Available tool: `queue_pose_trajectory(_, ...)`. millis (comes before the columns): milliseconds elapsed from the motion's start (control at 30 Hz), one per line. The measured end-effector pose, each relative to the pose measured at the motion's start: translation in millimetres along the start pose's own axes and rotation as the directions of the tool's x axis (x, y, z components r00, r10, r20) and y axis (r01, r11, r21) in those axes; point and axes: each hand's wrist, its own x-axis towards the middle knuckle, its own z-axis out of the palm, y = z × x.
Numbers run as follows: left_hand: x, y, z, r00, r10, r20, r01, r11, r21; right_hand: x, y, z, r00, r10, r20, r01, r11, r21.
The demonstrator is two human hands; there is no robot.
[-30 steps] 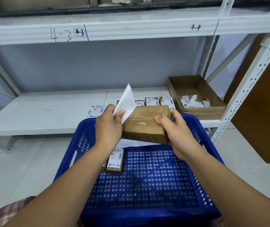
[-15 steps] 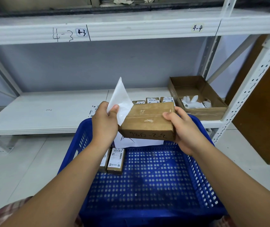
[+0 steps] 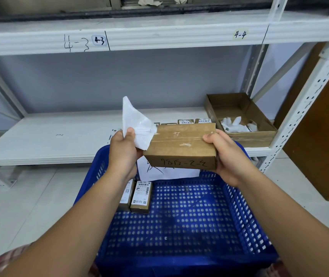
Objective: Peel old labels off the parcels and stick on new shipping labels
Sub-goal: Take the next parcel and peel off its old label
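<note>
The left hand [image 3: 123, 154] pinches the old label [image 3: 137, 124] between its thumb and curled fingers. The right hand [image 3: 227, 156] grips the right end of the brown box [image 3: 181, 148], thumb on top and fingers under it. The box is up in the air, over the far end of the blue basket [image 3: 245, 206]. Its long side runs left to right, from one hand to the other. The label sticks up and away from the box, and only its lower edge touches the box's top left end, right beside the left thumb. So the left hand is the near one, and I think a pull to the left, away from the box, would get it off. There is one box in the hands and one old label. Two small boxes [image 3: 140, 196] lie in the basket, with one white sheet [image 3: 169, 172]. On the shelf [image 3: 49, 140] behind, about three more box tops [image 3: 185, 121] peek out (the rest is hidden). One cardboard tray [image 3: 259, 134] holds white scraps [image 3: 235, 124].
</note>
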Motion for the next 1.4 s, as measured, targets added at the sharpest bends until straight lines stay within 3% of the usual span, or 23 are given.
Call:
queue_pose_trajectory(100, 1.1, 12.6, -1.7, 0.994, -0.103, 0.028, 0.107, 0.973, -0.205, -0.7, -0.9, -3.5, 0.997, 0.070, 0.005, -0.071, 0.995, 0.070)
queue_pose_trajectory(267, 3.3, 20.7, -4.1, 0.995, -0.073, 0.073, 0.081, 0.991, -0.109, 0.0, 2.8, -2.0, 1.000, 0.026, 0.010, -0.026, 0.998, 0.058)
queue_pose_trajectory(433, 3.7, 20.4, -4.8, 0.994, -0.103, 0.036, 0.107, 0.985, -0.135, -0.6, 2.8, -1.3, 0.999, 0.035, 0.003, -0.035, 0.997, 0.072)
queue_pose_trajectory(533, 8.0, 18.8, -8.5, 0.997, -0.074, -0.030, 0.073, 0.996, -0.049, -1.5, 3.0, 0.2, 1.000, -0.003, 0.016, 0.002, 0.999, 0.048)
queue_pose_trajectory(600, 8.6, 19.0, -10.5, 0.996, 0.040, -0.074, -0.030, 0.990, 0.137, -2.4, 3.5, 1.2, 1.000, -0.023, 0.018, 0.023, 0.999, 0.022)
queue_pose_trajectory(667, 5.0, 19.9, -10.6, 0.971, 0.226, -0.082, -0.186, 0.922, 0.339, -2.5, 4.2, 2.0, 0.999, -0.046, -0.006, 0.046, 0.999, 0.007)
queue_pose_trajectory(767, -1.9, 24.5, -11.7, 0.849, 0.525, -0.058, -0.428, 0.748, 0.508, -1.3, 4.4, 1.1, 0.992, -0.072, -0.104, 0.073, 0.997, 0.010)
queue_pose_trajectory(833, -4.2, 26.3, -12.2, 0.792, 0.609, 0.037, -0.515, 0.634, 0.577, -0.6, 4.4, -0.8, 0.987, -0.076, -0.144, 0.080, 0.997, 0.017)
queue_pose_trajectory(933, -8.4, 24.2, -10.3, 0.871, 0.479, 0.110, -0.453, 0.695, 0.558, -0.2, 5.6, -1.0, 0.988, -0.093, -0.121, 0.096, 0.995, 0.017)
queue_pose_trajectory(967, -9.5, 21.3, -9.6, 0.878, 0.459, 0.135, -0.441, 0.666, 0.601, -0.4, 5.8, -0.2, 0.989, -0.100, -0.107, 0.102, 0.995, 0.014)
queue_pose_trajectory(1100, -15.0, 15.9, -8.5, 0.846, 0.445, 0.294, -0.474, 0.374, 0.797, -1.4, 5.9, 1.7, 0.990, -0.114, -0.084, 0.114, 0.993, -0.013)
queue_pose_trajectory(1267, -15.3, 18.5, -5.4, 0.864, 0.347, 0.363, -0.423, 0.113, 0.899, -1.7, 8.4, 0.4, 0.984, -0.155, -0.088, 0.144, 0.982, -0.119)
queue_pose_trajectory(1333, -14.8, 17.4, -3.5, 0.881, 0.332, 0.338, -0.387, 0.090, 0.918, -2.4, 9.4, 1.9, 0.980, -0.179, -0.083, 0.167, 0.977, -0.133)
queue_pose_trajectory(1400, -14.9, 16.6, -1.8, 0.896, 0.344, 0.279, -0.360, 0.198, 0.912, -4.0, 9.7, 5.0, 0.979, -0.189, -0.072, 0.176, 0.971, -0.161)
